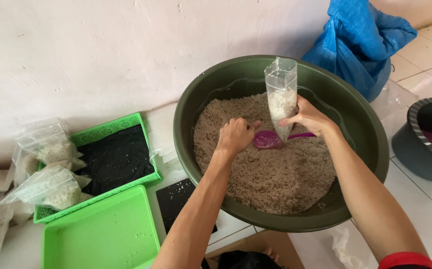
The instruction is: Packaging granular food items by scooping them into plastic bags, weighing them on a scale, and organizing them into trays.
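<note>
Clear pouch (281, 97) upright over the basin, partly filled, pinched low by the right hand (308, 117); left hand (236, 135) closed around the purple scoop (270, 140). Slack mouth could fold and spill grain. Green basin (191, 114) heaped with grain; filled bags (51, 187) on green trays (101, 234)

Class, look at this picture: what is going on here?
A person works over a big dark green basin of brownish grain. The right hand holds a small clear bag, partly filled, upright above the grain. The left hand holds a purple scoop at the bag's base. Filled bags lie by a green tray.
</note>
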